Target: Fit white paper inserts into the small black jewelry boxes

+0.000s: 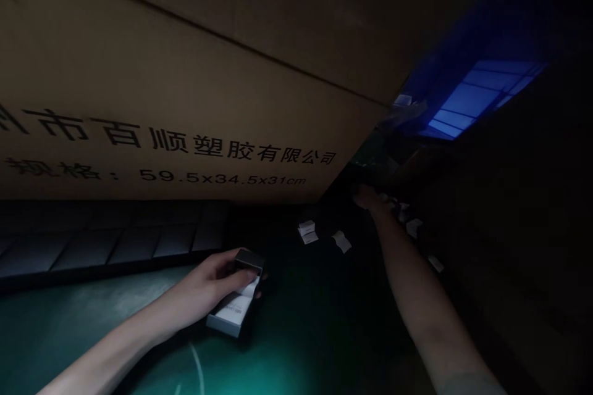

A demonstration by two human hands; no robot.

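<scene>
"Left hand (206, 284), what's it holding?"

"Small white-and-dark box (229, 315), gripped across its top edge, at seven o'clock. Right hand (365, 197), at three, too dim to tell; open green mat (296, 327) between them."
</scene>
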